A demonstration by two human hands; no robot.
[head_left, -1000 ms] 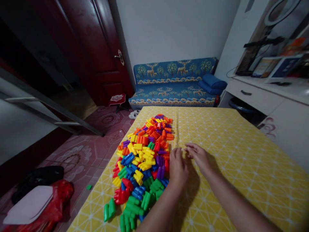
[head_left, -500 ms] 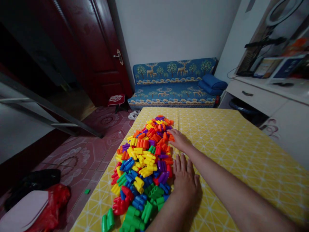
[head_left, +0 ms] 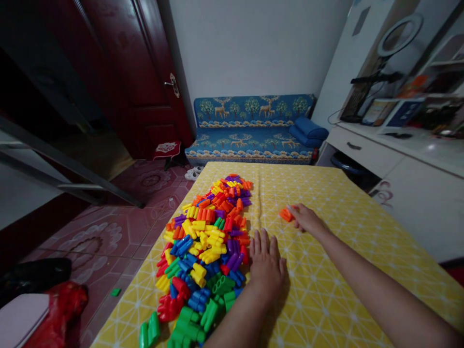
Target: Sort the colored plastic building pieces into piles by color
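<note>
head view: the right hand pinches an orange plastic block over the yellow-clothed desk; the left hand, palm down and slightly spread, is beside a heap of multicoloured plastic blocks.

Right of the right hand, the yellow tablecloth leaves passage; the block pile obstructs its left.

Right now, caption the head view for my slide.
Right hand holds an orange block over a yellow tablecloth; left hand beside a multicoloured block pile.
</note>
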